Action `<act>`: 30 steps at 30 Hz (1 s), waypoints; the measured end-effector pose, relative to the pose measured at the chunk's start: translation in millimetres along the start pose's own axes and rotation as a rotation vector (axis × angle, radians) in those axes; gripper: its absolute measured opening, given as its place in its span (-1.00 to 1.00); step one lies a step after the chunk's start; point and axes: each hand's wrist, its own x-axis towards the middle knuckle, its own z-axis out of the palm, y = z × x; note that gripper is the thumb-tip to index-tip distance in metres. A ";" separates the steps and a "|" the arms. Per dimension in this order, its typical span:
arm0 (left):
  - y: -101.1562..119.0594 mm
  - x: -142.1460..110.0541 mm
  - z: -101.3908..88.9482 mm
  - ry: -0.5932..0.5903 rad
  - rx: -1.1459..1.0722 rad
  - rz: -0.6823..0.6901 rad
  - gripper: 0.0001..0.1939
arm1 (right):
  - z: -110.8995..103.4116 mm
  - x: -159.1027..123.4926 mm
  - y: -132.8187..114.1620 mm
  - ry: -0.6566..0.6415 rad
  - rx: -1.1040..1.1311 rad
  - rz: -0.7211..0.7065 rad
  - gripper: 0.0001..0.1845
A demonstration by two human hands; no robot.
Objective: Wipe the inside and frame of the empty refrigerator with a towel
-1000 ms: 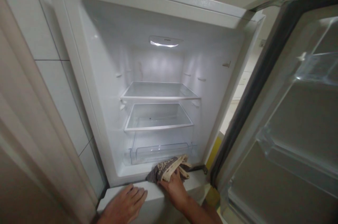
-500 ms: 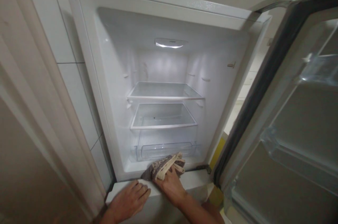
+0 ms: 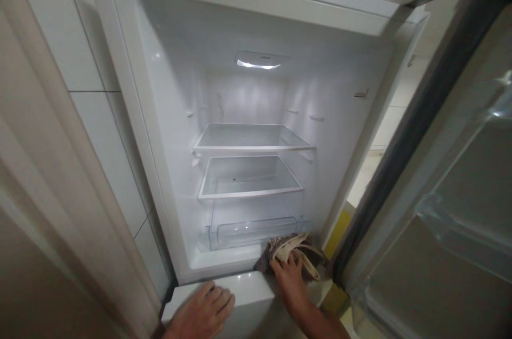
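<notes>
My right hand (image 3: 291, 277) grips a bunched, brown-patterned cloth (image 3: 276, 247) with cream edging. It presses the cloth on the front ledge at the lower right corner of the open fridge (image 3: 248, 19). My left hand (image 3: 206, 309) lies over the top edge of the white lower door (image 3: 250, 288), with its fingers loosely bent and side by side; nothing shows in it. Behind the cloth sits a clear drawer (image 3: 256, 231) at the bottom of the fridge.
Two glass shelves, an upper one (image 3: 256, 136) and a lower one (image 3: 250, 178), span the fridge under a lit lamp (image 3: 260, 60). The fridge door (image 3: 452, 168) stands open at the right, with clear bins. A tiled wall (image 3: 108, 152) and a beige frame (image 3: 48, 131) border the left.
My right hand has slid the cloth to the right along the front ledge, into the corner near the hinge side. My left hand stays on the lower door. The view has shifted slightly closer.
</notes>
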 end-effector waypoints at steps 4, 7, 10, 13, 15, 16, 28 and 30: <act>0.6 -3.5 2.2 -0.051 -0.010 -0.004 -0.51 | 1.4 22.5 -65.3 -0.110 0.046 -0.118 -0.65; 2.1 -5.7 2.8 -0.050 -0.017 -0.034 -0.57 | -8.4 36.1 -101.2 -0.151 0.064 -0.275 -0.73; 2.9 -5.0 0.0 -0.031 -0.012 -0.063 -0.61 | -24.9 36.8 -94.3 -0.134 0.039 -0.429 -0.72; 2.6 -2.2 -4.8 -0.008 -0.009 -0.071 -0.65 | -39.7 23.6 -56.4 -0.114 0.001 -0.365 -0.70; 2.2 -1.0 -7.4 0.011 -0.006 -0.076 -0.68 | -46.7 11.7 -31.1 -0.110 -0.029 -0.211 -0.67; 2.2 -1.0 -8.2 0.026 -0.009 -0.082 -0.69 | -49.8 6.3 -21.5 -0.112 -0.044 -0.134 -0.65; 75.6 77.9 -27.9 0.316 -0.623 -0.855 -0.36 | -114.4 -14.3 -35.8 0.192 0.615 0.260 -0.42; 96.3 106.0 -39.9 0.361 -0.840 -0.920 -0.27 | -132.0 -22.0 -39.5 0.230 0.936 0.255 -0.44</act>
